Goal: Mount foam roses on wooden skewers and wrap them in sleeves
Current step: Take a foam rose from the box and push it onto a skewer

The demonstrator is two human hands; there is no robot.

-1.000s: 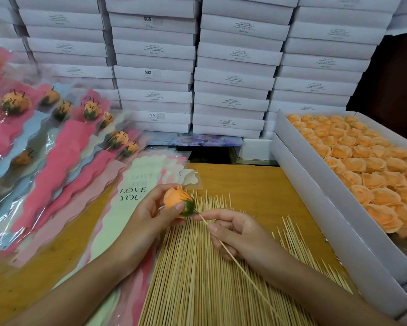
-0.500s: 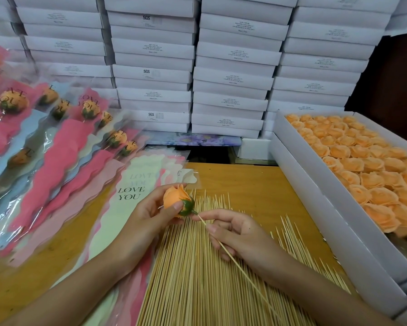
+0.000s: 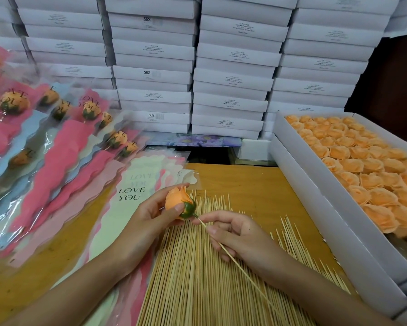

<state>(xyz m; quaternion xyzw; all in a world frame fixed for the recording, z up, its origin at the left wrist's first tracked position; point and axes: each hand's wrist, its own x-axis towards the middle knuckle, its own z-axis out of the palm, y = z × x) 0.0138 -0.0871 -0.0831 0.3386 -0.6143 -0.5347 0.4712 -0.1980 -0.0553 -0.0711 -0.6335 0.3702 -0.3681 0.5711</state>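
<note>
The white tray point(image 3: 310, 182), right of the skewer pile point(image 3: 197, 267), holds orange roses. Our left hand point(image 3: 148, 215) grips one foam rose point(image 3: 177, 201); our right hand point(image 3: 235, 234) pinches its skewer point(image 3: 233, 257).

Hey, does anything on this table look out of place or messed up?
Only the loose skewers: at the right edge of the pile several splay at angles instead of lying parallel. Nothing looks spilled or damaged.

Thin wooden skewers point(image 3: 197, 278) lie at lower centre on the yellow wooden table point(image 3: 245, 184). Printed paper sleeves point(image 3: 117, 220) lie left of them, with sleeved orange roses point(image 3: 63, 149) beyond at upper left. A long white cardboard box point(image 3: 315, 208) holding orange foam roses point(image 3: 362, 161) sits at right. Stacked flat white boxes point(image 3: 233, 78) stand behind.
</note>
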